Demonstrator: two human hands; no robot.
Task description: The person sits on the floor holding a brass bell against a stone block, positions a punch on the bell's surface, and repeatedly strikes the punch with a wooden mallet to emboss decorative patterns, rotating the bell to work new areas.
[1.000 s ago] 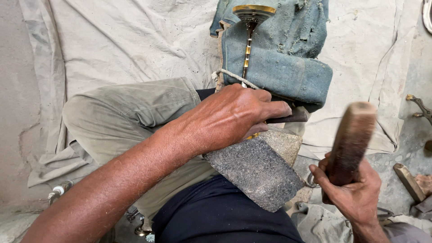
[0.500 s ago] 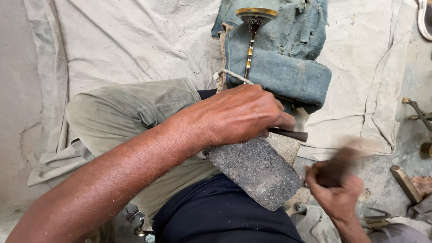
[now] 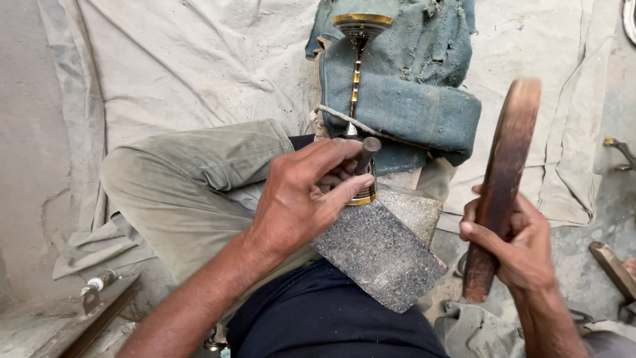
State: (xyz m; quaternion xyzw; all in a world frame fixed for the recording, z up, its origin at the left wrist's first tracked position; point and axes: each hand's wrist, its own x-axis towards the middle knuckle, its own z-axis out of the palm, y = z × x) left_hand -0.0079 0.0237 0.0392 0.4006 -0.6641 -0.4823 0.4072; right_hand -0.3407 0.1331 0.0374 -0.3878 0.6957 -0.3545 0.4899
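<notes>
Floor cloth point(image 3: 199, 73): a pale, dusty sheet is lying spread over the ground, carrying everything else in view.

Bent leg point(image 3: 192, 179): the person's knee, in olive trousers, is lying across the cloth to the left of the work.

Denim pad point(image 3: 411, 99): a folded, worn blue cloth is resting at the far end of the work, cradling the flared brass top of the piece.

Stone block point(image 3: 377, 252): a speckled grey block is sitting tilted against the person's lap, serving as the worktop.

Wooden mallet point(image 3: 503, 179): a dark, worn length of wood is standing nearly upright, lifted well to the right of the block and apart from it.

Right hand point(image 3: 517, 245): it is gripping the mallet's lower half, fingers wrapped tight.

Left hand point(image 3: 298, 199): it is closing around a short dark punch and is resting on the near end of the brass piece.

Brass stemmed piece point(image 3: 358, 66): its slim long axis is running straight away from the person, from the block's top edge up into the denim pad; the near rim is lying under the left hand, so that hand is much the nearer.

Punch point(image 3: 366, 154): the steel rod is standing tilted over the brass rim, its blunt head pointing up and slightly right, toward the mallet side, with open air between head and mallet.
</notes>
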